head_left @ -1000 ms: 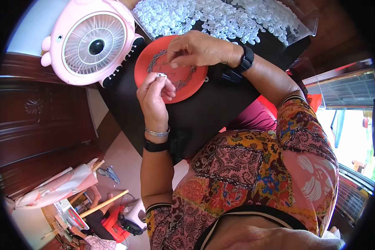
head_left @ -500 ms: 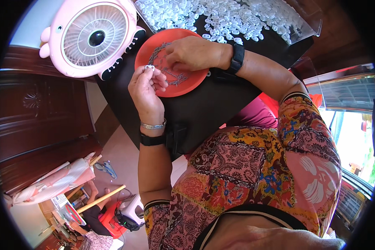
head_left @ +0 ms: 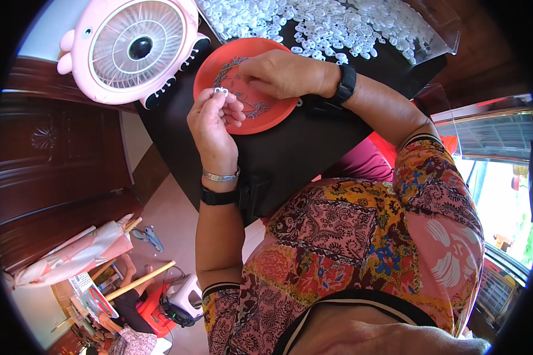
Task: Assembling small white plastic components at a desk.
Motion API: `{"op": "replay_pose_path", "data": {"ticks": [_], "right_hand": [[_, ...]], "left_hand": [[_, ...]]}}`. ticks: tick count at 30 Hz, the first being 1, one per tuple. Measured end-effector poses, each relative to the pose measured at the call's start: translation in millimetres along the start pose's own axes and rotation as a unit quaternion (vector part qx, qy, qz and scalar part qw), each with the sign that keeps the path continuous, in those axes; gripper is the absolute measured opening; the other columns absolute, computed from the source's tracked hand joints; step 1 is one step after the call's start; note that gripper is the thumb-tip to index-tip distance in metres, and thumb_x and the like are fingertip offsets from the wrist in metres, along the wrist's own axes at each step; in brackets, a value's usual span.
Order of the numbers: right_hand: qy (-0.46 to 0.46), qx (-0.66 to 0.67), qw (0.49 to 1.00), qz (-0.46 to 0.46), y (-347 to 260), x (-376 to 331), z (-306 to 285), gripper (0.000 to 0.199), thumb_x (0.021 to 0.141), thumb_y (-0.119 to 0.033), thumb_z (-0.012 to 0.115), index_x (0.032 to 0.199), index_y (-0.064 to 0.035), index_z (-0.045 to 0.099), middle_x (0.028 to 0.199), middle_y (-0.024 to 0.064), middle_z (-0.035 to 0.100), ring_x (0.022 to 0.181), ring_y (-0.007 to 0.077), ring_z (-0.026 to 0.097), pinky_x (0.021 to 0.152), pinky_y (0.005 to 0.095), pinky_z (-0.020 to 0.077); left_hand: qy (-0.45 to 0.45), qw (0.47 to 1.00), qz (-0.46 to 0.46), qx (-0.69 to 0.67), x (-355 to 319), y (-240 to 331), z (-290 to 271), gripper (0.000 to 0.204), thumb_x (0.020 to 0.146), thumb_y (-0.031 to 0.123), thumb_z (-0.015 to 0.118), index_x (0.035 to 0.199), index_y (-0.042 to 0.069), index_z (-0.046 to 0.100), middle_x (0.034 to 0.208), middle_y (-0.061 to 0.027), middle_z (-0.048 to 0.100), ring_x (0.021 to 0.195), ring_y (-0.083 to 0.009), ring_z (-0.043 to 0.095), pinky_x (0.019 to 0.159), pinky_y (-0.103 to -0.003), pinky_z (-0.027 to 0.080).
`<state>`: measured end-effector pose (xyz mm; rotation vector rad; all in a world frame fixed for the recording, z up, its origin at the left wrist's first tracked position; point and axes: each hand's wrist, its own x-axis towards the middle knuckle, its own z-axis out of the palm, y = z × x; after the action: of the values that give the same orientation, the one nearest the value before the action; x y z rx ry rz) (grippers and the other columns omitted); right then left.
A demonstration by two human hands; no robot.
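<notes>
Pinched between the thumb and forefinger of my left hand (head_left: 213,131) is a small white plastic piece with holes (head_left: 220,91). That hand is raised over the near left rim of a round red plate (head_left: 278,120). My right hand (head_left: 285,73) reaches into the plate from the right, fingers bent down and drawn together. Its fingertips are partly hidden, and I cannot make out what they grip. Thin grey metal pieces, like small pins or screws (head_left: 258,110), lie scattered across the plate.
Many white plastic pieces (head_left: 331,32) are heaped at the far side of the black table (head_left: 290,160), partly in a clear tray (head_left: 438,44). A pink animal-shaped fan (head_left: 137,47) stands far left. Another person sits by a red stool (head_left: 160,316) at lower left.
My left hand has shifted slightly right and up, with the white piece still in its fingers. My right hand stays in the plate, its fingers a little more closed together.
</notes>
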<state>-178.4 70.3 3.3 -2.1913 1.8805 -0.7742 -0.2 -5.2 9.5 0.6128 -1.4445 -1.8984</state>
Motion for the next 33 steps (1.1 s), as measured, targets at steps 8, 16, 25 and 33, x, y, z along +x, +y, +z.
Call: {"op": "replay_pose_path", "data": {"ticks": [8, 16, 25, 33], "right_hand": [[0.026, 0.190, 0.981, 0.030, -1, 1, -4, 0.018, 0.080, -0.002, 0.061, 0.098, -0.0001, 0.061, 0.089, 0.0113, 0.066, 0.085, 0.0229, 0.064, 0.077, 0.0329, 0.0498], [0.024, 0.285, 0.958, 0.030, 3, 1, -3, 0.018, 0.083, 0.002, 0.060, 0.100, 0.0009, 0.064, 0.093, 0.0072, 0.066, 0.088, 0.0141, 0.062, 0.082, 0.0276, 0.0486], [0.015, 0.347, 0.931, 0.117, 2, -1, -8, 0.018, 0.086, -0.004, 0.061, 0.102, 0.0008, 0.064, 0.088, 0.0051, 0.068, 0.080, 0.0100, 0.064, 0.073, 0.0248, 0.0510], [0.133, 0.027, 0.991, -0.020, -11, -1, -12, 0.018, 0.084, -0.015, 0.064, 0.076, -0.0010, 0.057, 0.058, 0.0144, 0.052, 0.056, 0.0297, 0.056, 0.052, 0.0360, 0.0438]], "left_hand": [[-0.010, 1.000, -0.001, -0.013, -1, 1, 2, 0.019, 0.086, 0.015, 0.049, 0.077, 0.001, 0.059, 0.066, -0.0073, 0.061, 0.053, -0.0123, 0.054, 0.049, -0.022, 0.039], [-0.026, 1.000, -0.016, 0.009, 1, -1, 0, 0.020, 0.086, 0.016, 0.050, 0.079, 0.001, 0.061, 0.066, -0.0065, 0.060, 0.053, -0.0115, 0.054, 0.049, -0.021, 0.039], [-0.046, 0.998, -0.022, 0.038, 0, -3, -1, 0.023, 0.089, 0.020, 0.048, 0.085, 0.000, 0.059, 0.069, -0.0076, 0.060, 0.057, -0.0140, 0.055, 0.052, -0.023, 0.039], [-0.039, 0.999, -0.025, 0.015, 0, -2, 3, 0.019, 0.086, 0.016, 0.051, 0.078, 0.001, 0.061, 0.065, -0.0054, 0.059, 0.052, -0.0110, 0.054, 0.048, -0.021, 0.038]]}}
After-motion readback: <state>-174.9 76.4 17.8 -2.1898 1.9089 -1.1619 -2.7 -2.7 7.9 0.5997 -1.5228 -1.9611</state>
